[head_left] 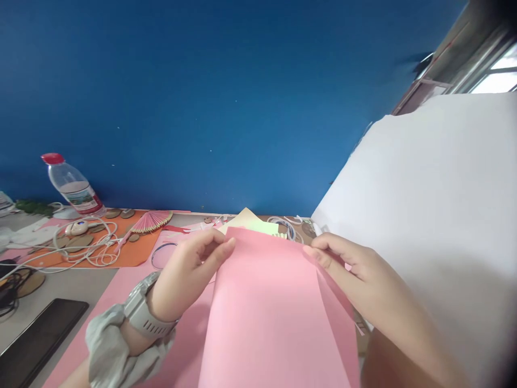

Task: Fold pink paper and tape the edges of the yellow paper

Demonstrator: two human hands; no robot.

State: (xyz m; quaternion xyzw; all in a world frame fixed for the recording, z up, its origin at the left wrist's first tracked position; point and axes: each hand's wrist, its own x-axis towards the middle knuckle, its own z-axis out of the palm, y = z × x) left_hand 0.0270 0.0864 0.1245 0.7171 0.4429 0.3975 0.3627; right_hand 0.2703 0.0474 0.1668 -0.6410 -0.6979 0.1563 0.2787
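Pink paper, between left hand and right hand, far corners pinched in both hands

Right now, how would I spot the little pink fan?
Find the blue wall, then the orange sheet below it, on the left. The fan lies on that sheet's far right part. Unlike the flat pink paper nearby, it has spread pleats.

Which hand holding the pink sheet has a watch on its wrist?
The left hand: its wrist carries a grey watch and a fabric scrunchie, while the wrist of the right hand is bare.
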